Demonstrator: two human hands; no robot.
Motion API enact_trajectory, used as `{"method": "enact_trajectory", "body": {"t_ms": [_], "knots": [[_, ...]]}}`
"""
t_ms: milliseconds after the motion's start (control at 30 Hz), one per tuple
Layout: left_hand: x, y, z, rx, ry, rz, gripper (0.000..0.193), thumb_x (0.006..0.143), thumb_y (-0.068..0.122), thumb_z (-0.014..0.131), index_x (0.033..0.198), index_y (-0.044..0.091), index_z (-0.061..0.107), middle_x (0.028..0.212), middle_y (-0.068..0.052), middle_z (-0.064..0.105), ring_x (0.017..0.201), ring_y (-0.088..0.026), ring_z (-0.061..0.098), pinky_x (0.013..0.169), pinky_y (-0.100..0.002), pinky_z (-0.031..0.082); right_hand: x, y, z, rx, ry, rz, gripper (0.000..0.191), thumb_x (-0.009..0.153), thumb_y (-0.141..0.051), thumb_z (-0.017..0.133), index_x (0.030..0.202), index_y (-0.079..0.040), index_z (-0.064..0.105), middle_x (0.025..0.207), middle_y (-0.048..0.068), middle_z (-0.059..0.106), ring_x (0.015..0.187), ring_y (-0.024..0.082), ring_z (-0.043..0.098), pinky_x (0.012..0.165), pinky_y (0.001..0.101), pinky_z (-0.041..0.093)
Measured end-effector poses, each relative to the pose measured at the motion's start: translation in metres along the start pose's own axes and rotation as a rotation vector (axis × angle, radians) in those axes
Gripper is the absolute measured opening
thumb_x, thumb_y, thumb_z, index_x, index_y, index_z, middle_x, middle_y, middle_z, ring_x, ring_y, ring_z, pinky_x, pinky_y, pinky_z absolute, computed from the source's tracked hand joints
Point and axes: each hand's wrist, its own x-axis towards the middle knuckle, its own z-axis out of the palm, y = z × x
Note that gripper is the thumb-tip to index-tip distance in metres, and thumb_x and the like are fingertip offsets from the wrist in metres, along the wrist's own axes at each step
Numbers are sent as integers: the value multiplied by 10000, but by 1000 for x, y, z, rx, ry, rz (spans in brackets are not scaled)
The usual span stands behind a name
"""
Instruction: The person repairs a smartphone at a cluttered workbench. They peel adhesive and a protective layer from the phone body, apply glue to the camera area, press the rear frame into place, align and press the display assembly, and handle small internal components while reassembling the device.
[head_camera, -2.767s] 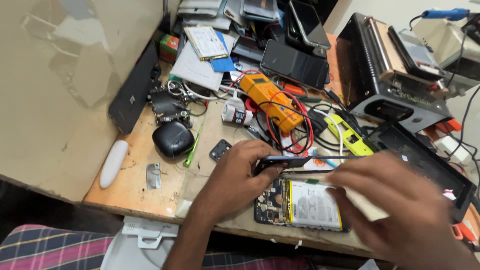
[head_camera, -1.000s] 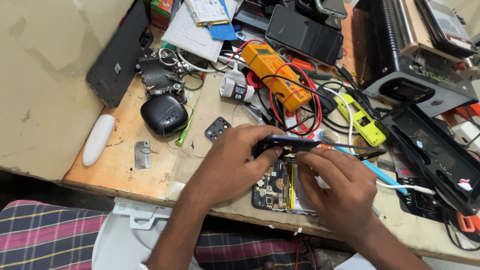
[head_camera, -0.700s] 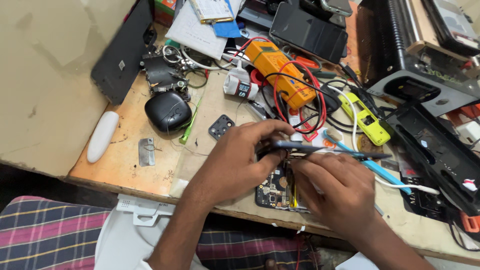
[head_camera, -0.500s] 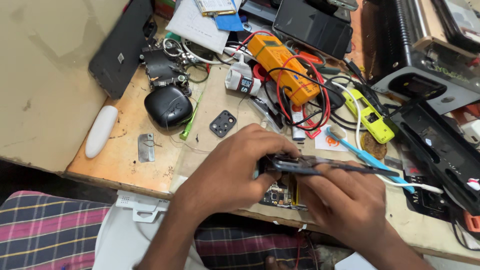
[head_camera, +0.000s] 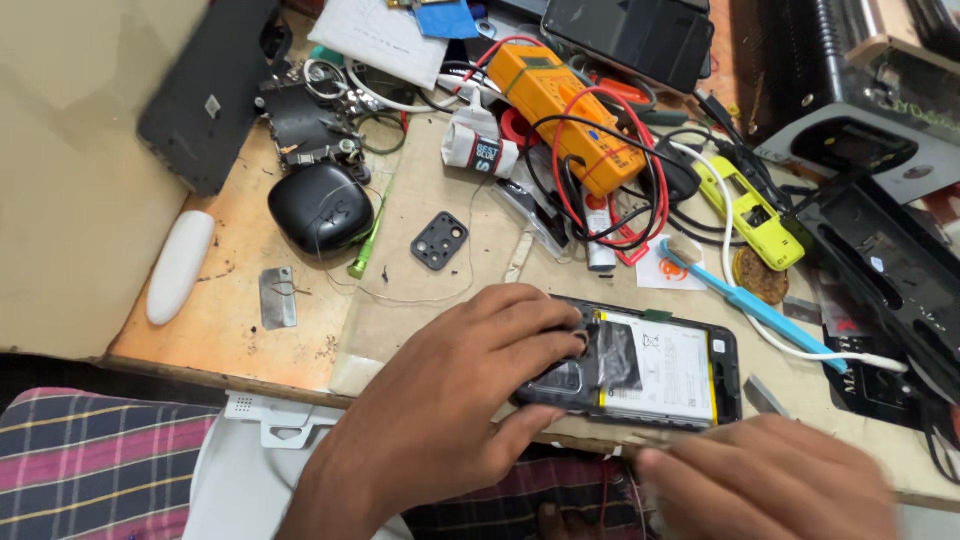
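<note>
Our left hand (head_camera: 455, 400) grips the opened phone (head_camera: 650, 365) w/ fingers curled on its end; back off, battery & black frame showing. Right hand (head_camera: 770, 480) is blurred near its edge, can't tell its grip.

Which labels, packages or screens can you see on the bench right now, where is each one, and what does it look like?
Battery label: white rectangle inside the opened phone under the left hand.
Small tube: white with dark band, lying left of the meter.
Multimeter: orange block, grey screen, top centre.
Round sticker: white and orange, beside the blue tool.
Right hand: blurred, at bench edge.
</note>
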Motion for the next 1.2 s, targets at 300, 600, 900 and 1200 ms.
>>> {"method": "enact_trajectory", "body": {"t_ms": [300, 600, 900, 1200], "knots": [[6, 4, 22, 48, -55, 32, 459, 803, 129, 782, 1227, 4, 657, 1408, -161, 604, 1382, -369, 530, 1129, -458, 437, -5, 49, -4, 132, -197, 235, 699, 736, -466, 815, 1310, -119, 619, 1465, 140, 534, 1371, 359, 495, 1083, 483, 388], [26, 14, 50, 51, -89, -45, 431, 790, 123, 802, 1193, 33, 679, 1384, -134, 630, 1376, -360, 553, 1090, -452, 478, -22, 73, -1, 208, -155, 223, 531, 806, -332, 779, 1262, -110, 622, 1444, 121, 564, 1363, 346, 512, 1079, 499, 373], [37, 25, 63, 80, -71, -83, 445, 809, 180, 816, 1204, 38, 669, 1346, -133, 641, 1346, -360, 566, 1094, -455, 469, -25, 75, 5, 242, 46, 210, 222, 826, -229, 781, 1018, -139, 716, 1249, 82, 649, 1187, 303, 604, 999, 452, 448], [45, 33, 92, 289, 88, -92, 571, 792, 361, 833, 1221, 30, 653, 1254, -104, 648, 1260, -331, 584, 1055, -493, 431, -23, 77, 12, 412, 12, 99, 293, 783, -147, 788, 1053, -72, 702, 941, 54, 671, 869, 272, 680, 740, 401, 544]]}}
